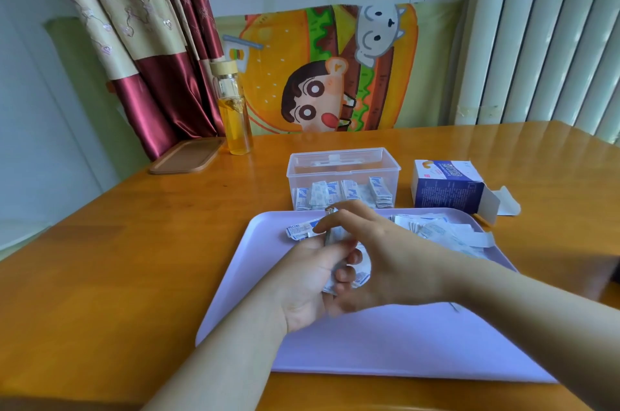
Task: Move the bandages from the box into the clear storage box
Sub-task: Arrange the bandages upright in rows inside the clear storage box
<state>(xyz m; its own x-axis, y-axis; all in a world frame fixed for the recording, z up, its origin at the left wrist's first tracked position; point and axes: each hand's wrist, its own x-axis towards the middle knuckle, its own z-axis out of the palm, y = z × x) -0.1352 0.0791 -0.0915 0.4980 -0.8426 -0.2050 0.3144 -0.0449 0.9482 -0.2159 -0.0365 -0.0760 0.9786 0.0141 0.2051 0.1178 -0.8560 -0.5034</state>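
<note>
bandages (pixel 364 274) in left hand (pixel 302 290), right hand (pixel 396 256)

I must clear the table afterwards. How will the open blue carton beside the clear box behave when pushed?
It is probably light: the carton lies with its flaps open, and many bandages already lie on the tray. Its flat faces suggest sliding on the glossy table, not rolling. The thin card may dent if squeezed.
</note>
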